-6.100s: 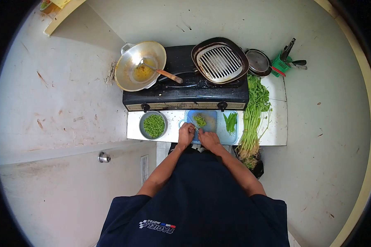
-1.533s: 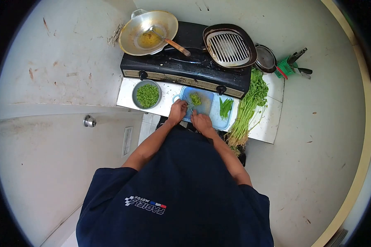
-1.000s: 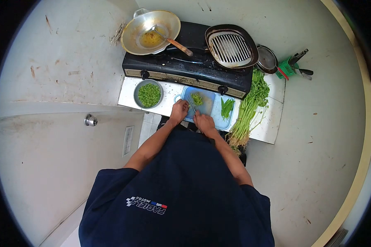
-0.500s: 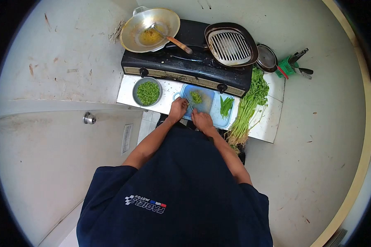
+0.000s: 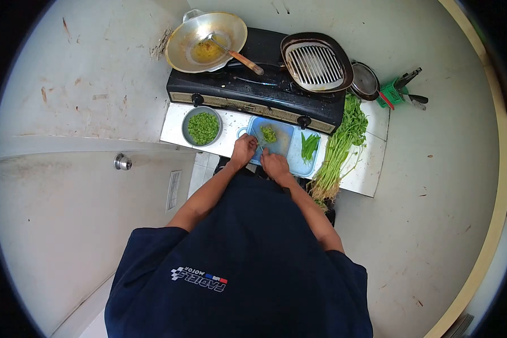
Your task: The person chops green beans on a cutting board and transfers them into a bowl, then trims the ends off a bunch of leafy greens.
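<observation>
My right hand (image 5: 274, 163) is closed round the handle of a knife (image 5: 258, 138), whose thin blade points up and left over a blue cutting board (image 5: 296, 160). Beside the blade, my left hand (image 5: 244, 150) has its fingers bent together at the board's left edge. What they pinch is too small to make out. A small heap of chopped greens (image 5: 268, 134) lies just right of the blade. On the board's right side rest several long green pods (image 5: 309, 147).
Left of the board stands a grey bowl (image 5: 185, 135) of chopped greens. Behind is a black gas stove (image 5: 253, 93) with a wok (image 5: 177, 50), a wooden-handled ladle (image 5: 245, 61) and a grill pan (image 5: 346, 62). Rooted leafy stalks (image 5: 343, 141) and a green utensil basket (image 5: 390, 94) are at right.
Both hands stay in nearly the same place, with the knife still at the left of the chopped heap. The whole view has shifted very slightly.
</observation>
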